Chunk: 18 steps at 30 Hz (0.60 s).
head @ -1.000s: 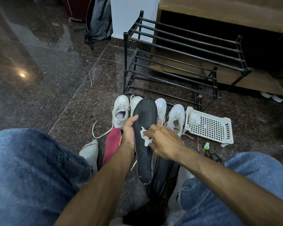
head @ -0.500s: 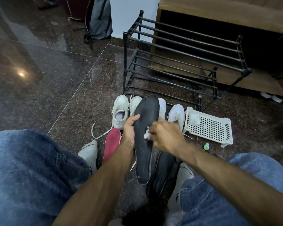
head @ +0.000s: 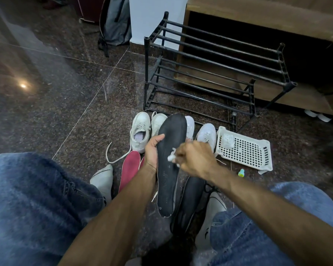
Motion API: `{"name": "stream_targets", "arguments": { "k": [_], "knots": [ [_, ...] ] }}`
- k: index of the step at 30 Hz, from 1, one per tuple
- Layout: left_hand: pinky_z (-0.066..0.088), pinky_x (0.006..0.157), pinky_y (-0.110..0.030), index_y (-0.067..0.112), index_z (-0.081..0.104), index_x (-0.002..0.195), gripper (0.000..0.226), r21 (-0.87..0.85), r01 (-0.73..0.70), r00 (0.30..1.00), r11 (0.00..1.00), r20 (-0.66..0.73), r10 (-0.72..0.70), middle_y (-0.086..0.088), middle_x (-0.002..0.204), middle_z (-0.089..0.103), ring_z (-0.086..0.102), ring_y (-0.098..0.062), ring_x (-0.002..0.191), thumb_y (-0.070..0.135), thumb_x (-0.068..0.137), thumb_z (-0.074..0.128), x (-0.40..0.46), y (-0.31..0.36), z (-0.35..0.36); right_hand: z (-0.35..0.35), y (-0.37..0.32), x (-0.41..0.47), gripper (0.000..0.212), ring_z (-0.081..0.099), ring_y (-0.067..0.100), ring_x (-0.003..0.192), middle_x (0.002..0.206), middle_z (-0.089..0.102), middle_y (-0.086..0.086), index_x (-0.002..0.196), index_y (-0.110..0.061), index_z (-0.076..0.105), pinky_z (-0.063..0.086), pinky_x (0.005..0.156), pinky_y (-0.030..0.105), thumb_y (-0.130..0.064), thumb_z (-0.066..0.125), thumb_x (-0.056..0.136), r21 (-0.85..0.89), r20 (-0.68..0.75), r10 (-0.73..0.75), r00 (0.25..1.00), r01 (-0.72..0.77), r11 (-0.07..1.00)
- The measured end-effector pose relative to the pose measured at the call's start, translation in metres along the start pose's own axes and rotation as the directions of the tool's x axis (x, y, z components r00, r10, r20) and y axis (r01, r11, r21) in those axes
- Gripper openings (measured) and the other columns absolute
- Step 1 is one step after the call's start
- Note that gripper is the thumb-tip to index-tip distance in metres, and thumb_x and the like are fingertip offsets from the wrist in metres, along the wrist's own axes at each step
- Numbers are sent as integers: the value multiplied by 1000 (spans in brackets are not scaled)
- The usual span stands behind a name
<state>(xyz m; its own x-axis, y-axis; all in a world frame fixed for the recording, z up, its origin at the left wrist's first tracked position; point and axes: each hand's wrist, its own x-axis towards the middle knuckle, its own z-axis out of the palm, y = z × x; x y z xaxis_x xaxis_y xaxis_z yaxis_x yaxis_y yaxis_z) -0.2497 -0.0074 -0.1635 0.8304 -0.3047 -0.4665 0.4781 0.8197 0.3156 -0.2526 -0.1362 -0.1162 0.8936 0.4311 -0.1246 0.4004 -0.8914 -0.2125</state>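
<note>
On the floor at the left, a red insole (head: 129,169) lies beside a socked foot (head: 102,179), with a white sneaker (head: 140,131) just beyond it. The left hand (head: 152,150) has its grip wrapped around the edge of a black insole (head: 170,181), thumb on the top face, holding it tilted above the floor between the person's knees, toe end pointing away. The right hand (head: 196,158) keeps a tight grip, pinching a small white wad (head: 171,157) that touches the insole's middle. A second black insole (head: 190,200) lies below on the floor. Farther right, a white perforated basket (head: 248,154) sits near a small green-capped bottle (head: 241,172). A black shoe rack (head: 146,73) stands behind the sneakers.
</note>
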Motion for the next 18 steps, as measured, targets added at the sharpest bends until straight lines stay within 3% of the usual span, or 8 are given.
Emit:
{"name": "stream_targets", "arguments": {
  "k": [2,4,6,8,12,15,17,18],
  "knots": [
    [45,104,-45,-10,43,136,73,-2,43,999,999,15,-43,-31,137,48,53,-37,125,31,76,53,-1,-1,-5,5,-6,-14,22,63,19,97,103,70,-9,103,-30,72,46,84,34,-43,58,93,-6,40,-59,997,59,998],
    [37,111,-45,-8,45,137,70,26,31,1000,999,3,-31,-30,141,45,46,-36,132,37,83,44,0,-2,-8,3,-3,-14,24,61,18,101,109,68,-12,108,-30,71,43,85,34,-43,55,95,-23,30,-84,996,85,996],
    [54,91,-39,-6,65,114,56,71,-29,1000,997,-3,29,-26,116,64,64,-33,107,33,81,44,-1,0,-4,0,2,-3,25,62,20,103,110,67,-12,107,-29,71,46,83,33,-42,53,96,-65,-23,-74,997,72,995],
    [57,68,-31,0,75,86,40,117,-96,995,988,-18,99,-18,87,72,69,-28,73,28,73,50,2,2,-1,-5,10,11,24,62,23,102,110,68,-12,104,-28,71,45,79,32,-41,54,95,-61,-96,28,995,-34,998],
    [54,67,-31,1,70,90,37,153,-125,987,980,-86,140,-15,82,71,68,-27,68,28,72,53,4,5,-1,-4,7,17,20,64,23,98,106,71,-10,96,-27,74,47,78,32,-41,60,91,37,-115,83,990,-79,996],
    [55,86,-38,-7,71,95,47,46,-79,995,996,-64,82,-24,96,70,69,-34,94,31,85,46,2,8,-5,1,-1,-3,19,63,17,95,100,71,-11,98,-25,75,48,83,32,-39,63,91,93,-31,-79,996,82,992],
    [38,109,-46,-11,61,117,58,-1,-47,997,999,-67,47,-29,113,63,53,-41,124,34,83,47,1,7,-6,5,-3,-13,21,64,17,94,97,70,-10,99,-23,74,50,84,34,-39,62,91,80,47,-166,985,162,984],
    [34,112,-48,-10,56,124,62,-9,-52,996,999,-71,51,-30,117,61,49,-42,128,33,81,48,1,6,-5,4,-1,-11,22,64,18,93,97,70,-9,99,-23,74,50,82,35,-39,61,92,54,42,-171,984,169,984]
  ]
}}
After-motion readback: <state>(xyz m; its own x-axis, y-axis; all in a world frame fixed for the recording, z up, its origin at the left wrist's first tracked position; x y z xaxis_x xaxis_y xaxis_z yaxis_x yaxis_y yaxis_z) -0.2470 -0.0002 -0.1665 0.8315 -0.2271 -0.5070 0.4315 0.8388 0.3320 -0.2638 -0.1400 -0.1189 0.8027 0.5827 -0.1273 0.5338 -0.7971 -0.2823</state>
